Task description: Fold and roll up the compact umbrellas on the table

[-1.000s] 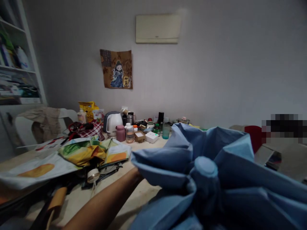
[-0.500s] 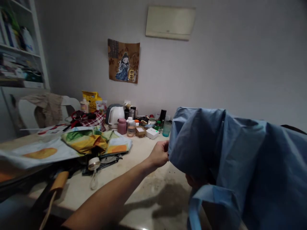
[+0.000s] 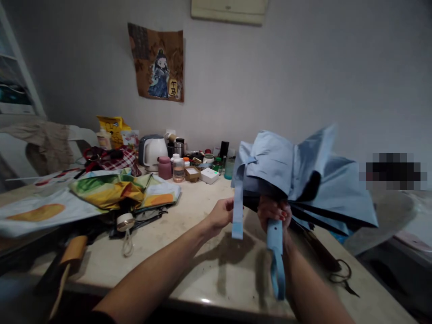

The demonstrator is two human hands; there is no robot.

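A light blue folding umbrella (image 3: 270, 150) is held above the table, its canopy loosely gathered and its folds fanning out to the right. My right hand (image 3: 274, 211) is wrapped around it just under the canopy. Below that fist the blue handle (image 3: 275, 234) points down, ending in a loop. My left hand (image 3: 221, 215) has its fingers curled in a pinch at the umbrella's left side, by the hanging closure strap (image 3: 238, 202). The strap partly covers those fingertips.
On the left lies a partly open white, green and yellow umbrella (image 3: 108, 191), with wooden-handled umbrella parts (image 3: 74, 249) in front. A kettle (image 3: 153, 153), jars and small boxes line the wall. A dark umbrella handle (image 3: 324, 252) lies at right. A person's blurred head shows far right.
The blue umbrella has swung so its handle faces me, and its canopy no longer spreads across the right side. My right hand, mostly hidden before, now shows. The view has shifted right and down.
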